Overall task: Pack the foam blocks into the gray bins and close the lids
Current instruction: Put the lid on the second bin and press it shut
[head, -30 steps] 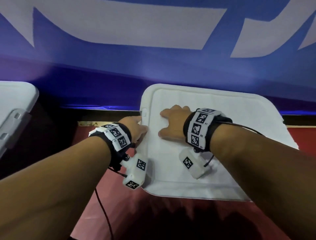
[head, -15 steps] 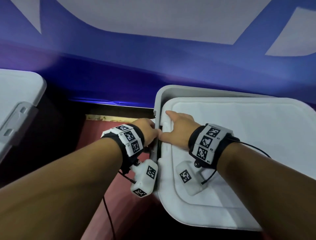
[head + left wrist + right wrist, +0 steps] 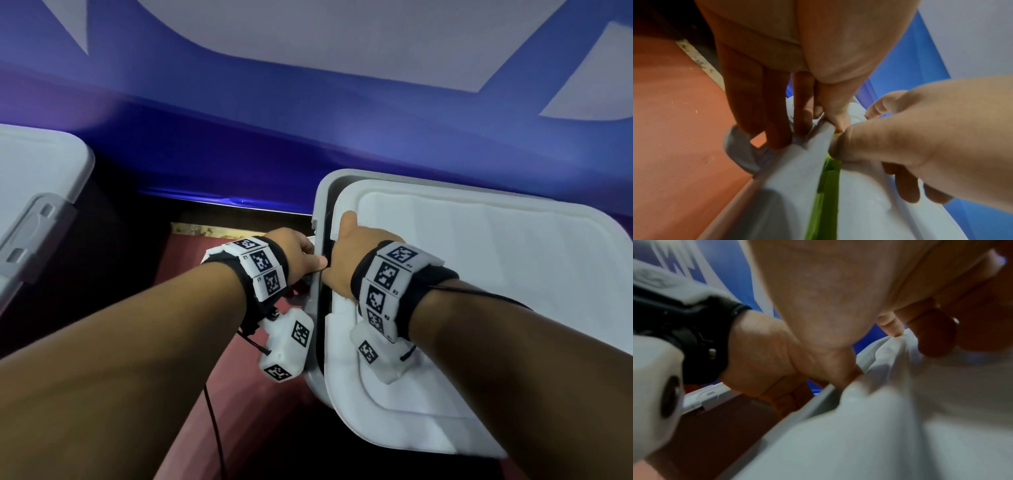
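A gray bin (image 3: 320, 205) stands at the right with its white lid (image 3: 479, 274) lying on it, shifted so a dark gap shows along the left side. My right hand (image 3: 346, 260) grips the lid's left edge (image 3: 857, 170), fingers on top and thumb at the edge. My left hand (image 3: 298, 253) pinches the bin's left rim (image 3: 797, 162), thumb on top and fingers down on the gray latch (image 3: 737, 151). Green foam (image 3: 828, 186) shows through the gap. The right wrist view is blurred and shows the lid (image 3: 900, 418) and my left hand (image 3: 766, 356).
A second gray bin (image 3: 34, 178) with a closed lid and a side latch (image 3: 30, 246) sits at the far left. A reddish mat (image 3: 239, 377) lies under my arms. A blue and white banner (image 3: 308, 120) rises just behind the bins.
The lid lay flat with both hands on top a second ago. Both hands have gone to its left edge and the bin's rim. A gap has opened there.
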### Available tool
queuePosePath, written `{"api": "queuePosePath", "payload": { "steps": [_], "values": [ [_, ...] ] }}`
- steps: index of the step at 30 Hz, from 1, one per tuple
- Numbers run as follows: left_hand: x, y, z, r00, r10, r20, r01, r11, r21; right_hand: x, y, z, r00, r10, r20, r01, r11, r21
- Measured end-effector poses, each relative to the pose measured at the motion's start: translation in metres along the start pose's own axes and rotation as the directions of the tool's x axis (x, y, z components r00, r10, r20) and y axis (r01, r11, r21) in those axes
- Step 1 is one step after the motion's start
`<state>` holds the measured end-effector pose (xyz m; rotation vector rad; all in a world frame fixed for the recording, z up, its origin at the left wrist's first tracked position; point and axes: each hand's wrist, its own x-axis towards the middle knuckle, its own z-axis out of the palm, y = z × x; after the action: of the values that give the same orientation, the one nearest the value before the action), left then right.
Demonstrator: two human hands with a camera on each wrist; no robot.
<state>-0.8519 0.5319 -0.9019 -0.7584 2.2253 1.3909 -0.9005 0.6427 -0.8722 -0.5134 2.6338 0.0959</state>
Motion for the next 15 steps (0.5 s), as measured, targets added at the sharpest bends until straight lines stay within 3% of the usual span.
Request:
{"api": "queuePosePath", "payload": {
  "steps": [6, 11, 15],
  "values": [
    [-0.004, 0.005, -0.001, 0.999, 0.015, -0.048, -0.012, 0.998, 0.061, -0.001, -0.009, -0.008, 0.999, 0.034, -0.006, -0.034, 0.997, 0.062],
    [-0.009, 0.002, -0.012, 0.999, -0.048, -0.004, 0.045, 0.970, -0.237, -0.008, -0.008, -0.026, 0.997, -0.027, -0.075, 0.030, 0.998, 0.047],
    [-0.008, -0.013, -0.028, 0.993, -0.111, -0.050, 0.099, 0.976, -0.196, 0.000, -0.021, -0.033, 0.987, -0.122, -0.105, 0.129, 0.989, 0.070]
  ]
}}
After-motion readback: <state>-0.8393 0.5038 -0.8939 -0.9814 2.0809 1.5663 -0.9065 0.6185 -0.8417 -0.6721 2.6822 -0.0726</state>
